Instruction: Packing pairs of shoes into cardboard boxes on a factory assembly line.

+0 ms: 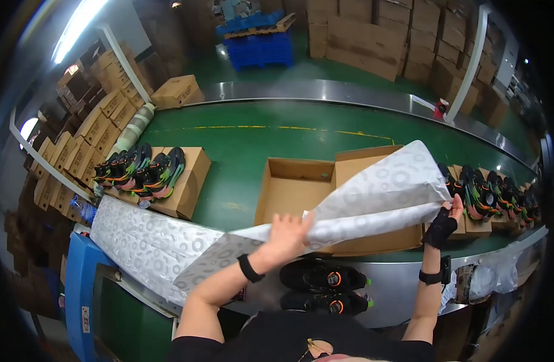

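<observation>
I pinch the patterned tissue sheet (373, 193) with my left hand (287, 235) and gloved right hand (444, 224), stretching it flat over the open shoebox (292, 184).

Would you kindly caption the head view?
Both hands, left and right, hold patterned tissue paper above an open shoebox.

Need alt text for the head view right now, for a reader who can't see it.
Two hands hold a sheet of patterned wrapping paper over an open cardboard shoe box on a green belt: left hand at its lower edge, gloved right hand at its right corner. A black pair of shoes lies below.
</observation>
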Demonstrator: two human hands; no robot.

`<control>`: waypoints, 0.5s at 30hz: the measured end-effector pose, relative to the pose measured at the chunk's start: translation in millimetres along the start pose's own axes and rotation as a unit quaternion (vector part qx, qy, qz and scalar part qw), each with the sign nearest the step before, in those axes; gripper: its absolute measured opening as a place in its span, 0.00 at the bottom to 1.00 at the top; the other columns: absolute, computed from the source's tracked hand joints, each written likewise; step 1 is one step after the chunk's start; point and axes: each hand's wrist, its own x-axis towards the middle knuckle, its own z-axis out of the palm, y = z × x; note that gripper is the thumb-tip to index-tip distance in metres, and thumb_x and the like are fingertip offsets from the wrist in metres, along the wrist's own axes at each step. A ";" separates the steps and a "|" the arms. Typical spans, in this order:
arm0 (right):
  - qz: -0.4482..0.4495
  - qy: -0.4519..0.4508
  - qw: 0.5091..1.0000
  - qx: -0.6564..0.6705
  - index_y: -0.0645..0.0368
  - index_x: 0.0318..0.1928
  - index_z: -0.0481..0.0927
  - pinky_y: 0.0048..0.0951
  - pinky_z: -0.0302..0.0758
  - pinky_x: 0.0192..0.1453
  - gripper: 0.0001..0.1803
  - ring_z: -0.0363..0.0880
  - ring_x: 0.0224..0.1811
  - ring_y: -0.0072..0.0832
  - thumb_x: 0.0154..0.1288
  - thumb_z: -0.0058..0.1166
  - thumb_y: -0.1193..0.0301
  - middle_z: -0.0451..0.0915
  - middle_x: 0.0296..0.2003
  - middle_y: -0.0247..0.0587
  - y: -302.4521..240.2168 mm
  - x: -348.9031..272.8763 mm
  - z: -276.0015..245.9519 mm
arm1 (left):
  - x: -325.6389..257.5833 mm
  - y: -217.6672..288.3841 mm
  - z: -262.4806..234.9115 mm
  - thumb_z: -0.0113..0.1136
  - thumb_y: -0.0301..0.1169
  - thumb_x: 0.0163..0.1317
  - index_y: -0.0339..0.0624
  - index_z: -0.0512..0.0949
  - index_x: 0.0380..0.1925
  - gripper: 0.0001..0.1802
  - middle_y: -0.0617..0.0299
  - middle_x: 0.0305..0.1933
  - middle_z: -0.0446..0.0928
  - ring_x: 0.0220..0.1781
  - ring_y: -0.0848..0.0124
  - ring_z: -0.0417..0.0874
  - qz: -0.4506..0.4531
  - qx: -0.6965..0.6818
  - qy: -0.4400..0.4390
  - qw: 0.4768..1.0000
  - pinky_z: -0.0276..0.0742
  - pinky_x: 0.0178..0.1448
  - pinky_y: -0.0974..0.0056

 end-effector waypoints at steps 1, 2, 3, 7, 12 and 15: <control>-0.029 0.023 0.999 -0.003 0.61 0.51 0.65 0.22 0.63 0.52 0.19 0.67 0.44 0.23 0.57 0.45 0.78 0.69 0.44 0.37 -0.2 2.1 -3.9 | 3.1 -5.8 -12.6 0.59 0.28 0.37 0.40 0.66 0.44 0.28 0.55 0.29 0.73 0.33 0.58 0.72 -0.023 0.047 0.012 0.999 0.65 0.38 0.58; -0.033 0.042 0.999 -0.002 0.61 0.51 0.65 0.22 0.62 0.53 0.18 0.67 0.45 0.22 0.58 0.44 0.77 0.68 0.44 0.36 0.7 9.7 -7.5 | 6.1 -19.7 -21.1 0.55 0.27 0.38 0.41 0.69 0.36 0.19 0.56 0.25 0.74 0.32 0.60 0.73 -0.064 0.070 -0.012 0.995 0.65 0.38 0.58; -0.037 0.062 0.997 -0.014 0.62 0.51 0.65 0.22 0.62 0.53 0.18 0.66 0.45 0.23 0.58 0.44 0.78 0.68 0.44 0.36 -3.1 16.6 -9.9 | 13.3 -34.4 -29.5 0.53 0.26 0.40 0.42 0.71 0.27 0.09 0.57 0.22 0.74 0.30 0.61 0.73 -0.107 0.059 -0.037 0.992 0.64 0.36 0.58; -0.043 0.104 0.994 0.012 0.62 0.50 0.66 0.22 0.62 0.51 0.17 0.67 0.44 0.23 0.58 0.42 0.77 0.68 0.42 0.37 -19.3 30.2 -5.3 | 24.1 -53.1 -90.9 0.54 0.21 0.38 0.41 0.71 0.25 0.10 0.56 0.31 0.73 0.39 0.60 0.74 0.026 0.047 0.248 0.967 0.63 0.47 0.57; 0.027 0.153 0.986 0.064 0.63 0.48 0.67 0.24 0.64 0.51 0.16 0.67 0.45 0.25 0.57 0.42 0.78 0.69 0.43 0.40 1.9 37.0 -29.3 | 0.3 -37.7 -87.5 0.55 0.20 0.34 0.39 0.69 0.27 0.15 0.52 0.46 0.71 0.54 0.58 0.69 0.126 0.021 0.283 0.951 0.59 0.53 0.50; -0.052 0.143 0.977 -0.148 0.63 0.48 0.66 0.28 0.64 0.52 0.19 0.67 0.45 0.29 0.53 0.44 0.77 0.69 0.44 0.43 24.6 20.2 -35.5 | -20.7 -52.1 -12.6 0.55 0.22 0.37 0.39 0.69 0.27 0.12 0.51 0.51 0.67 0.57 0.56 0.65 0.108 0.023 0.148 0.983 0.58 0.54 0.50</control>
